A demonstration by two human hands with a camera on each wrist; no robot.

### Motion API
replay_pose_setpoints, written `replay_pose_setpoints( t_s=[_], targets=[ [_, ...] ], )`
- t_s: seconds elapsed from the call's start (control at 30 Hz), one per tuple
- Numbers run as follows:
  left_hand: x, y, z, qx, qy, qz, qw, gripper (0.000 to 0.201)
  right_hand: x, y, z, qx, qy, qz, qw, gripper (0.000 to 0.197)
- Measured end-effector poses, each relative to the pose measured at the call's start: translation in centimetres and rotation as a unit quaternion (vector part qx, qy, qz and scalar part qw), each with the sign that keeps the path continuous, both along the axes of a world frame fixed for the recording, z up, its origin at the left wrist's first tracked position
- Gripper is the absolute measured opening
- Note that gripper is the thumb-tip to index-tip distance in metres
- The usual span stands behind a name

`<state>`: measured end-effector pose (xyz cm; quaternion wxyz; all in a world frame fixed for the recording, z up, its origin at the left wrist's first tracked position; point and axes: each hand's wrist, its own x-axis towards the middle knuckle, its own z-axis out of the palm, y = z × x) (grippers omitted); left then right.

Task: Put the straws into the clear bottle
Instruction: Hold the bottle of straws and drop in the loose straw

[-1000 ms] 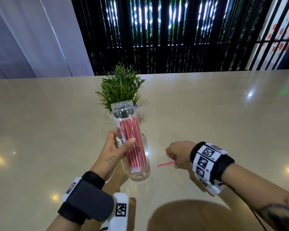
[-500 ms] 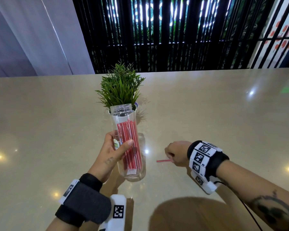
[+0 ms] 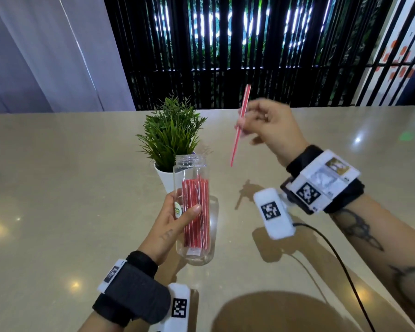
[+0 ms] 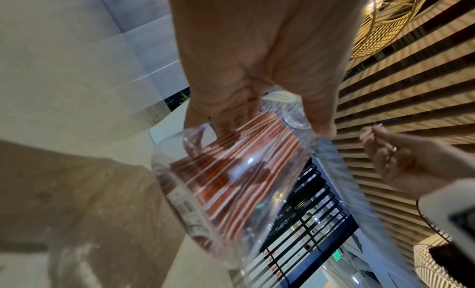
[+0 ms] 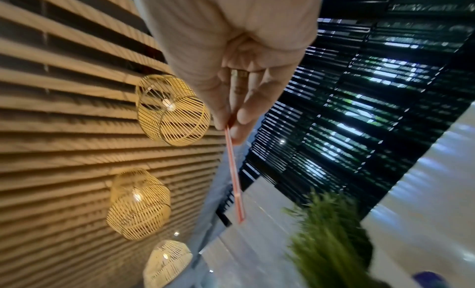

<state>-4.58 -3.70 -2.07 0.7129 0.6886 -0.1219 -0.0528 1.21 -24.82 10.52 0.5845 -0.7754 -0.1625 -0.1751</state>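
My left hand (image 3: pixel 175 221) grips the clear bottle (image 3: pixel 194 212) around its middle and holds it upright just above the table, its mouth open. Several red-and-white straws (image 3: pixel 197 212) stand inside it; the left wrist view shows the bottle (image 4: pixel 231 190) and its straws (image 4: pixel 239 166) from below. My right hand (image 3: pixel 261 125) is raised above and to the right of the bottle's mouth. It pinches a single red straw (image 3: pixel 240 125) near its middle, tilted with the lower end pointing down toward the bottle. In the right wrist view the straw (image 5: pixel 233 174) sticks out from the pinching fingers (image 5: pixel 244 113).
A small green plant in a white pot (image 3: pixel 170 137) stands just behind the bottle. The beige table (image 3: pixel 58 188) stretches wide on both sides. A black cable (image 3: pixel 340 267) runs from my right wrist device. Black slats and a pale wall lie beyond the far edge.
My right hand has lifted from the table, carrying the straw up and turning it from flat to nearly upright above the bottle. The bottle has stayed in my left hand.
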Motion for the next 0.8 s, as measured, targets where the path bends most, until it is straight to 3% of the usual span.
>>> replay_pose_setpoints(
  t_s=[0.13,0.3,0.7,0.8],
  targets=[
    [-0.2,-0.3,0.0,0.001,0.004,-0.002,1.000,0.062,0.4,2.0,4.0,0.046,-0.058,-0.001,0.997,0.020],
    [-0.8,-0.7,0.2,-0.009,0.004,-0.006,1.000,0.070,1.3,3.7,5.4,0.013,-0.069,-0.016,0.997,0.026],
    [-0.5,-1.0,0.4,-0.030,0.000,0.000,1.000,0.050,0.5,5.9,2.1,-0.184,0.073,0.061,0.978,0.016],
    [-0.6,-1.0,0.3,-0.033,0.002,-0.001,0.999,0.059,0.5,6.0,2.2,-0.207,0.084,0.060,0.973,0.023]
  ],
)
